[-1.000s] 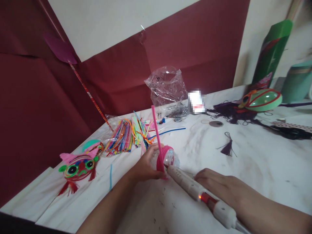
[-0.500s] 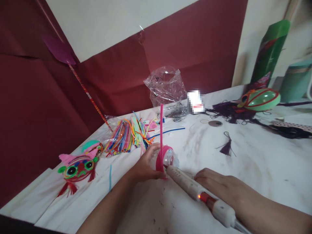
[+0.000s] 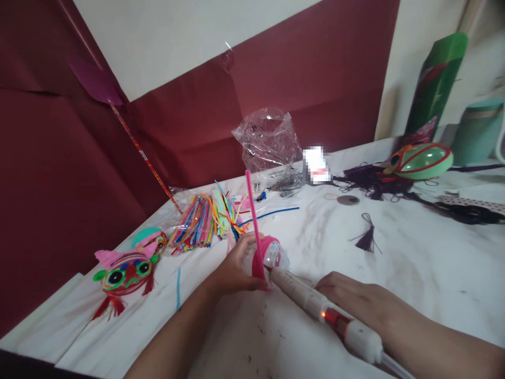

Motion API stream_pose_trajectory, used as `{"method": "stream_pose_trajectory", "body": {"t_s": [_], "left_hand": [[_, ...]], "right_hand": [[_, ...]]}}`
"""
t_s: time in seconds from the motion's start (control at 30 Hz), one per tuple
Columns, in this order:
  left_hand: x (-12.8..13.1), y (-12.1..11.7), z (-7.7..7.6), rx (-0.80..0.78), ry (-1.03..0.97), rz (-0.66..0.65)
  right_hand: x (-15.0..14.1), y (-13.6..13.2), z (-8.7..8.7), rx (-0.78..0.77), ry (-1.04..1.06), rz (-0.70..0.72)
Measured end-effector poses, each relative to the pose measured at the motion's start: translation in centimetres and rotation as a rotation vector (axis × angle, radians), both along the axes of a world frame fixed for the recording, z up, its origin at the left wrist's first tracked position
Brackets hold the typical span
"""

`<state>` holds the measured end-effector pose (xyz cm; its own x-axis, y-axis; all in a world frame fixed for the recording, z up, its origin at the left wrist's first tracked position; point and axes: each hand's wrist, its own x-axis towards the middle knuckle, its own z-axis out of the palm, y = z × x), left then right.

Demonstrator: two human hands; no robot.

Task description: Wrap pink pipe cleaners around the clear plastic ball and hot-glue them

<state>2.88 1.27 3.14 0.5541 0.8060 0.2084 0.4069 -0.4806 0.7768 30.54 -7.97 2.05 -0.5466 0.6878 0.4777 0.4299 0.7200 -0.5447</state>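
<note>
In the head view, the only one I'm working from, the left hand (image 3: 240, 267) is clamping a clear plastic form (image 3: 272, 259) wrapped in pink fuzzy stem (image 3: 258, 259), over the middle of the white table (image 3: 315, 237); the right hand (image 3: 351, 295) is gripping a glue gun (image 3: 302, 293), its hold partly hidden. The nozzle (image 3: 269, 269) is pointing at the wrap, and I'm not able to tell whether it is touching. I'm judging that a slip could burn the left thumb, lying so near, or soften the plastic. The stem's loose end is standing up, so a knock could be pulling coils askew. Beyond the left hand, a bundle of coloured stems (image 3: 197, 226) is crowding the far side; a dark tassel (image 3: 366, 239) is lying well apart, rightward, and an eared ornament (image 3: 128, 276) is resting leftward.
</note>
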Motion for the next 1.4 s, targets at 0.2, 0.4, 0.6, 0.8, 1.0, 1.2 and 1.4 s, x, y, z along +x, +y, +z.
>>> {"method": "stream_pose_trajectory", "body": {"t_s": [0.2, 0.4, 0.6, 0.8, 1.0, 1.2, 1.4], "left_hand": [[0.0, 0.0, 0.0, 0.000, 0.011, 0.010], [0.0, 0.0, -0.2, 0.010, 0.002, -0.006], [0.1, 0.0, 0.0, 0.011, 0.004, -0.008], [0.1, 0.0, 0.1, -0.009, -0.002, -0.003], [0.1, 0.0, 0.1, 0.016, -0.008, -0.026], [0.2, -0.1, 0.2, 0.002, -0.014, -0.026], [0.0, 0.0, 0.0, 0.025, -0.001, -0.033]], "right_hand": [[0.2, 0.3, 0.5, -0.069, -0.058, 0.092], [0.2, 0.1, 1.3, -0.078, -0.117, 0.073], [0.2, 0.2, 0.4, -0.072, -0.054, 0.082], [0.1, 0.1, 1.0, -0.019, -0.065, 0.075], [0.5, 0.7, 0.1, 0.041, 0.015, -0.028], [0.3, 1.0, -0.2, 0.091, 0.015, -0.042], [-0.4, 1.4, -1.2, 0.206, 0.068, -0.159]]}}
